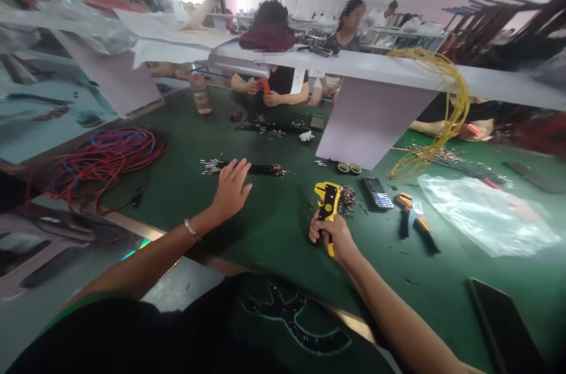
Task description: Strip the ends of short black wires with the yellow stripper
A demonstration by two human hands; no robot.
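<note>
My right hand [332, 233] is closed round the handles of a yellow and black crimping tool [328, 202], its head pointing away from me over the green table [274, 226]. A small heap of metal terminals [347, 198] lies just right of the tool head. My left hand [230, 188] reaches forward with fingers spread and holds nothing. Its fingertips are close to a bundle of black wires with metal ends [247, 168] lying across the table.
A coil of red and blue wires [101, 158] lies at left. A phone [378, 192], a second tool [413, 213] and a clear plastic bag [481, 215] lie at right. Yellow wires [446, 108] hang from a white shelf [375, 70]. People work across the table.
</note>
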